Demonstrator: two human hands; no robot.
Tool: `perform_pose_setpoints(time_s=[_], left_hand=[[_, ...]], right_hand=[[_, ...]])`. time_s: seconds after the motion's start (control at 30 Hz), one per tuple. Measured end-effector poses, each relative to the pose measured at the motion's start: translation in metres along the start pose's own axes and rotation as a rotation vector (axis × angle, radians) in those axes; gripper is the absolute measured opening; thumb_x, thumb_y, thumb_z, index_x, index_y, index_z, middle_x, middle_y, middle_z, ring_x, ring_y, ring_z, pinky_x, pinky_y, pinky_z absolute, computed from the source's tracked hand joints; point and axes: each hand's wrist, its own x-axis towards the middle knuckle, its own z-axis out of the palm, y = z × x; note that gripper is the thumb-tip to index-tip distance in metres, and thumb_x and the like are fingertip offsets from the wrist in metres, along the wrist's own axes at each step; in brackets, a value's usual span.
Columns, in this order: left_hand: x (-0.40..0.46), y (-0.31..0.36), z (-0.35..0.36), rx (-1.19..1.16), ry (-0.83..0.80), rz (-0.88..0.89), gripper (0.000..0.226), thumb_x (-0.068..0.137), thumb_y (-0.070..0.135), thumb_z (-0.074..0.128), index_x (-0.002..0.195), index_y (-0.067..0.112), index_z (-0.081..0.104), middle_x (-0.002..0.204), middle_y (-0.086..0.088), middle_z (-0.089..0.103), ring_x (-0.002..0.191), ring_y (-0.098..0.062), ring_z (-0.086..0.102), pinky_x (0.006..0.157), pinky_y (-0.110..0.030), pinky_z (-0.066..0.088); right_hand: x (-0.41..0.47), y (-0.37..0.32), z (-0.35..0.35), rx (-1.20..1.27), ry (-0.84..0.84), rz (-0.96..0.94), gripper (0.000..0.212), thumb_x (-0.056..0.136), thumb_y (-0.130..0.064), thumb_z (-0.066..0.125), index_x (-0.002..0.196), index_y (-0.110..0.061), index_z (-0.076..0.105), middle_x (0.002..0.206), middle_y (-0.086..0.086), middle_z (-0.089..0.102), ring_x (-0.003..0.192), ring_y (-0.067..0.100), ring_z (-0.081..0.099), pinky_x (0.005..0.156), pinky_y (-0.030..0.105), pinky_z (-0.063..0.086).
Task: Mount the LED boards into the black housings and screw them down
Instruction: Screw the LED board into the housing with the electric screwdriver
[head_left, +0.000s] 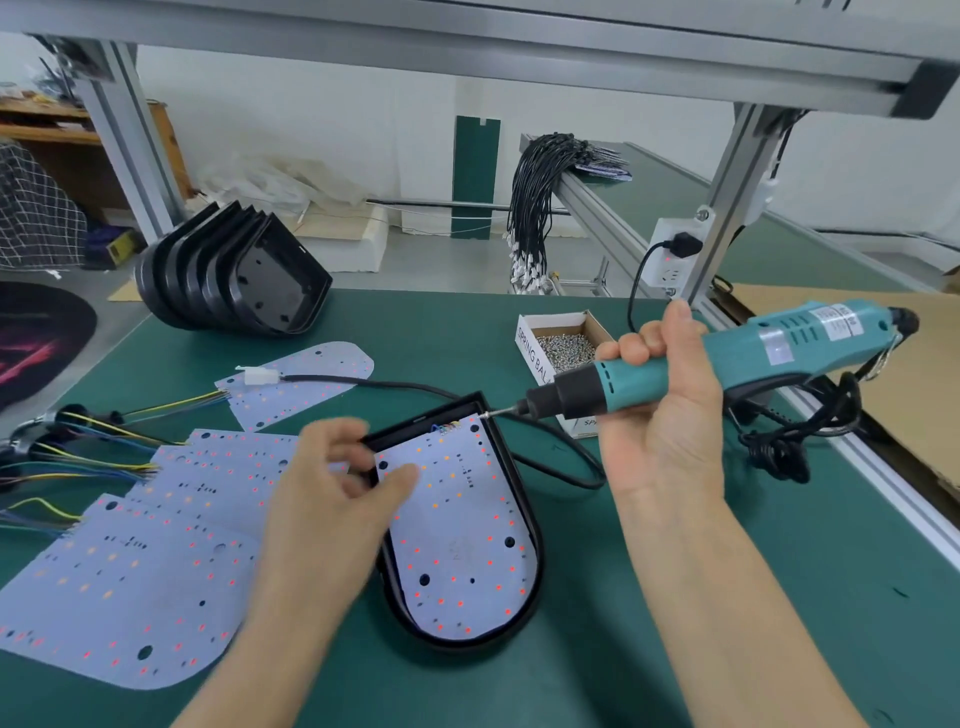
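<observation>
Loose LED boards (130, 561) lie left of the left hand (332, 499), which steadies the black housing (535, 561) at its edge, thumb on the seated LED board (462, 540) (finger curl blurred). The right hand (660, 415) grips the electric screwdriver (727, 358), bit with a screw at the board's top right corner. Step judged: first screw; next, seat it squarely in its hole. Beyond the right hand, the screw box (558, 338) holds loose screws.
</observation>
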Motion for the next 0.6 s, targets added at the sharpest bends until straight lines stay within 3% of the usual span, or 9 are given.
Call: perform_pose_setpoints(time_s=[0.1,0.17,0.23,0.33,0.47,0.6], left_hand=[[0.009,-0.013,-0.018,0.626,-0.044,-0.091,0.050,0.073,0.068,0.058,0.089,0.021,0.054,0.080,0.009,0.059,0.083,-0.021,0.059,0.074,-0.035,0.046],[0.016,-0.010,-0.013,0.725,-0.116,-0.088,0.057,0.070,0.076,0.052,0.066,0.019,0.048,0.062,0.008,0.055,0.067,-0.018,0.057,0.060,-0.029,0.040],[0.022,-0.005,-0.001,0.693,-0.147,-0.074,0.058,0.068,0.070,0.062,0.056,0.017,0.040,0.054,0.007,0.049,0.059,-0.018,0.052,0.054,-0.028,0.033],[0.030,-0.005,0.015,0.428,-0.170,-0.155,0.050,0.058,0.049,0.080,0.071,0.010,0.051,0.069,-0.002,0.058,0.066,-0.023,0.056,0.060,-0.034,0.041],[0.031,-0.003,0.026,-0.019,-0.195,-0.244,0.043,0.042,0.021,0.072,0.079,0.004,0.060,0.070,-0.007,0.068,0.055,-0.017,0.064,0.049,-0.026,0.051],[0.033,-0.003,0.030,-0.067,-0.208,-0.243,0.036,0.042,0.014,0.068,0.076,0.000,0.067,0.069,-0.011,0.070,0.059,-0.025,0.062,0.064,-0.037,0.054]], right_hand=[[0.006,0.001,-0.006,-0.026,-0.013,0.015,0.024,0.078,-0.016,0.067,0.068,-0.021,0.046,0.058,-0.006,0.043,0.049,0.007,0.045,0.062,0.023,0.048],[0.011,0.003,-0.008,-0.067,-0.013,0.016,0.026,0.081,-0.013,0.066,0.067,-0.020,0.045,0.058,-0.006,0.044,0.049,0.008,0.045,0.061,0.023,0.047],[0.015,0.004,-0.010,-0.095,-0.016,0.022,0.026,0.081,-0.012,0.066,0.068,-0.021,0.044,0.058,-0.006,0.044,0.050,0.008,0.045,0.060,0.023,0.046],[0.022,0.003,-0.015,-0.133,-0.038,0.033,0.028,0.080,-0.012,0.066,0.069,-0.021,0.042,0.058,-0.006,0.044,0.050,0.008,0.044,0.061,0.022,0.044],[0.027,0.004,-0.022,-0.219,-0.047,0.034,0.031,0.088,-0.007,0.060,0.070,-0.020,0.039,0.058,-0.005,0.042,0.050,0.009,0.044,0.059,0.022,0.044],[0.028,0.007,-0.028,-0.230,-0.039,0.070,0.031,0.089,-0.005,0.062,0.072,-0.022,0.042,0.058,-0.004,0.043,0.049,0.009,0.044,0.058,0.022,0.045]])
